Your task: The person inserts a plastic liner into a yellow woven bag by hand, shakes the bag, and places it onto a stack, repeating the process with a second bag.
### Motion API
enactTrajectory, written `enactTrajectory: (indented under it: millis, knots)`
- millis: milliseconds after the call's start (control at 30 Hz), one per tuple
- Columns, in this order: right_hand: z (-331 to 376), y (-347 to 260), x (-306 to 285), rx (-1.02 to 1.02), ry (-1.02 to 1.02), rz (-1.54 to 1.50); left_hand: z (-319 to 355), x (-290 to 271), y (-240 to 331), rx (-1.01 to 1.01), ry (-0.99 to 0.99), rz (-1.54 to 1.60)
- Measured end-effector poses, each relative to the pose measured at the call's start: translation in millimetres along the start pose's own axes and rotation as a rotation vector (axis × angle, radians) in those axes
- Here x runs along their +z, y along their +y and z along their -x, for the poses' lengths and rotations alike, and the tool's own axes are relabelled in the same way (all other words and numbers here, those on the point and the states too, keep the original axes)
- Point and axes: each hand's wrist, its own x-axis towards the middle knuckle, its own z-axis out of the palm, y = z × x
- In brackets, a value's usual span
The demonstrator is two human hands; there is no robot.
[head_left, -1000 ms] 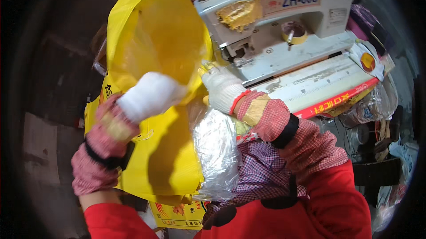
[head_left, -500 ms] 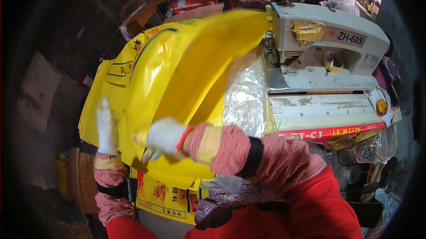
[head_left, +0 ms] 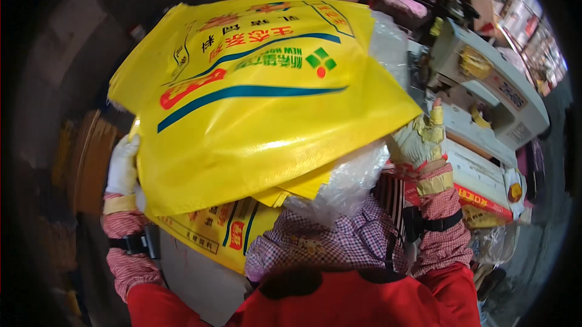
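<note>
A large yellow plastic woven sack (head_left: 273, 121), printed in red, green and blue, spreads across the middle over more yellow sacks. My left hand (head_left: 123, 164), in a white glove, grips the sack's left edge; its fingertips are partly hidden by the sack. At the sack's right corner, my right hand (head_left: 418, 140) holds the edge, its thumb pointing up. That glove is whitish with yellow tape on the fingers. Below the right part of the sack lies crumpled clear plastic film (head_left: 357, 175). Another yellow printed sack (head_left: 209, 233) shows underneath, near my body.
A pale sewing machine (head_left: 494, 84) stands at the right, close to my right hand. Its white bed (head_left: 473, 166) reaches toward me. A brown cardboard piece (head_left: 94, 157) is at the left. A pink bundle (head_left: 403, 3) lies at the back.
The sack, raised and bulging open before, now lies flatter with its printed face up. My right hand has moved from the middle to the sack's right corner; my left now holds the left edge.
</note>
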Motion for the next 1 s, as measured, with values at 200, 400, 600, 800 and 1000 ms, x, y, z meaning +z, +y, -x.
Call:
enactTrajectory:
  millis: [200, 400, 600, 800, 1000]
  knots:
    - [-18, 138, 31, 0.293, 0.123, 0.048, 194, -128, -42, 0.090, 0.482, -0.250]
    - [1, 241, 93, 0.800, 0.030, 0.456, 387, -178, -192, -0.107, 1.053, -0.115]
    - [-7, 305, 19, 0.597, 0.177, 0.418, 413, -119, -352, -0.284, 1.258, 0.096]
    - [-27, 314, -71, 0.503, 0.072, 1.062, 366, -85, -468, -0.617, 1.302, -0.032]
    - [-19, 292, -75, 0.467, 0.013, 1.446, 347, -52, -483, -0.933, 1.125, -0.262]
